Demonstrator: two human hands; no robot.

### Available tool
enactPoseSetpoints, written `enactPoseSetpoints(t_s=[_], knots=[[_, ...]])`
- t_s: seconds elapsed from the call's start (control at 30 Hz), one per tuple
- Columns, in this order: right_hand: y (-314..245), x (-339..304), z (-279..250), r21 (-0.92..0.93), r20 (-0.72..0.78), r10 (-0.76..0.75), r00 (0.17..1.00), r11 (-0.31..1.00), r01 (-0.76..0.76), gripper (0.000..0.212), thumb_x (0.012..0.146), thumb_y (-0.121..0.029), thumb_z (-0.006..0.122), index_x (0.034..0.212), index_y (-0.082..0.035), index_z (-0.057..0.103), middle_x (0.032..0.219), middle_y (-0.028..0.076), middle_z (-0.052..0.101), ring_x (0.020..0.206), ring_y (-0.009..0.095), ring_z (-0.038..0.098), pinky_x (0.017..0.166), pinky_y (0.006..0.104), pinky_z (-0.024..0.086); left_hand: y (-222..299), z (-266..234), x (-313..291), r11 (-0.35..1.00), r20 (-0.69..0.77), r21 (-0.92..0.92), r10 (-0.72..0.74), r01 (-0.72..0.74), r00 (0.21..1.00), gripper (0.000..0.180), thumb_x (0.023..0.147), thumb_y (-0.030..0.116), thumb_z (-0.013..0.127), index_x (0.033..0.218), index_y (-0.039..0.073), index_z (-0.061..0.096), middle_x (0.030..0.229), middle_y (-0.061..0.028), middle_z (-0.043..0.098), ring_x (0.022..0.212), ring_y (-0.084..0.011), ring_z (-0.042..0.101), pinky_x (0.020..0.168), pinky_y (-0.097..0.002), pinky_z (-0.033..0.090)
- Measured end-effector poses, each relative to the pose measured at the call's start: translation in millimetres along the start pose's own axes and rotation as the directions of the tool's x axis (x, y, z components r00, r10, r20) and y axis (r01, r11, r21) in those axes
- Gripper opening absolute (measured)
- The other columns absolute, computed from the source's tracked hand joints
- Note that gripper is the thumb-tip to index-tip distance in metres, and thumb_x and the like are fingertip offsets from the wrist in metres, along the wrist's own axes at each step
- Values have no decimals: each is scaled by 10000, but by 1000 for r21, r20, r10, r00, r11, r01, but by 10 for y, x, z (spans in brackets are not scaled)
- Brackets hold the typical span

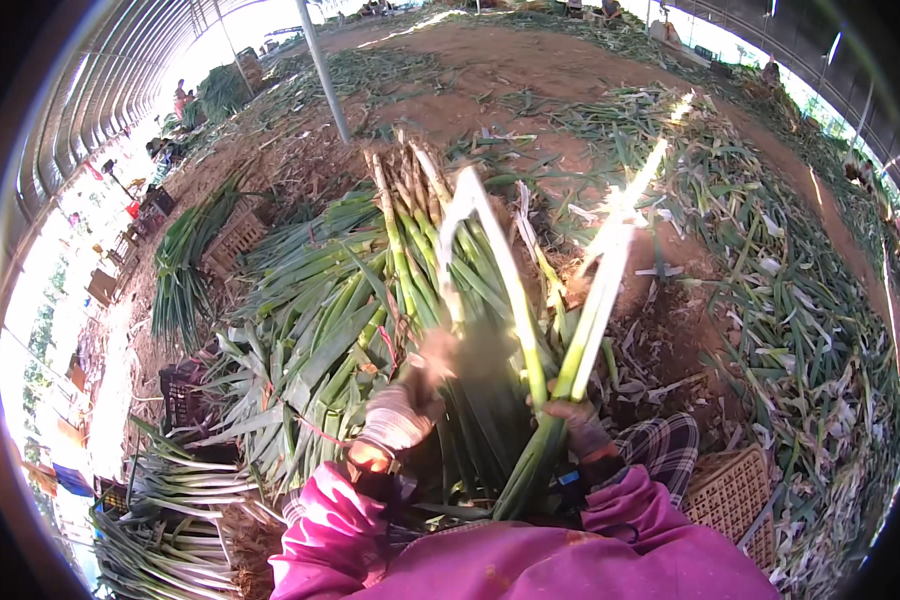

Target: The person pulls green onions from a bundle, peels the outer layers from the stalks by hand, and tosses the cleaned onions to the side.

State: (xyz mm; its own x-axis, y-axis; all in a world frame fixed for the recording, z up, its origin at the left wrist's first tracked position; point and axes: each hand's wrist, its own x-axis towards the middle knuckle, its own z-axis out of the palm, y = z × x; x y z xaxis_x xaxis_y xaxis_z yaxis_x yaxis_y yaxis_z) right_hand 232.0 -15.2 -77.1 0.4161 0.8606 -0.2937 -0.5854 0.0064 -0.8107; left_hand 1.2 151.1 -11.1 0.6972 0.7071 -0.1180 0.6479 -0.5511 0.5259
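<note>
Holding the long green onions (pixel 592 325) in front of the lap: the right hand (pixel 576 424) has its fingers wrapped around them where the pale green shank passes into leaf. White ends stand up and away from the body, splayed in a V and bright with sun; dark leaves trail down toward the lap. A thin pale strip (pixel 449 270) hangs from near the top of the left-hand stalk. Left hand (pixel 398 415) just to the left, raised, its fingers smeared by motion; cannot tell whether they pinch the strip or are free. Handling, as judged: light per stalk, top-heavy held so low, shanks firm but liable to snap or bruise if bent hard, leaves limp and easily creased, bared white skin probably slick. Best hold is around the firm shank just above the leaf fork, snug without crushing; loose skin wants a fingertip pinch. Just ahead, a bundle of rooted stalks (pixel 410 235) lies roots outward, beside a broad leafy heap (pixel 305 345). Lower left, paler onions (pixel 185 490) laid in rows. By the right knee, a tan slatted crate (pixel 727 495); beyond it, shed leaves (pixel 770 270) thickly strewn along the ground.
</note>
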Motion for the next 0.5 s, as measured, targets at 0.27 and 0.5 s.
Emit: enactPoseSetpoints(t_s=[0.27,0.5], knots=[[-44,151,78,108,299,101,949,984,-139,522,692,-131,690,1162,1,506,981,116,611,906,217,602,831,397,496,-687,446,30,981,-184,-172,-124,92,975,672,742,248,684,1328,96,392,889,-150,651,781,-302,637,681,-379,484],[-179,1053,923,200,346,96,933,964,-173,496,677,-159,715,1105,7,529,901,104,595,759,229,604,826,422,523,-526,-200,166,962,-168,-105,-266,251,949,659,727,283,671,1292,56,420,894,-197,639,811,-329,635,700,-389,487]])
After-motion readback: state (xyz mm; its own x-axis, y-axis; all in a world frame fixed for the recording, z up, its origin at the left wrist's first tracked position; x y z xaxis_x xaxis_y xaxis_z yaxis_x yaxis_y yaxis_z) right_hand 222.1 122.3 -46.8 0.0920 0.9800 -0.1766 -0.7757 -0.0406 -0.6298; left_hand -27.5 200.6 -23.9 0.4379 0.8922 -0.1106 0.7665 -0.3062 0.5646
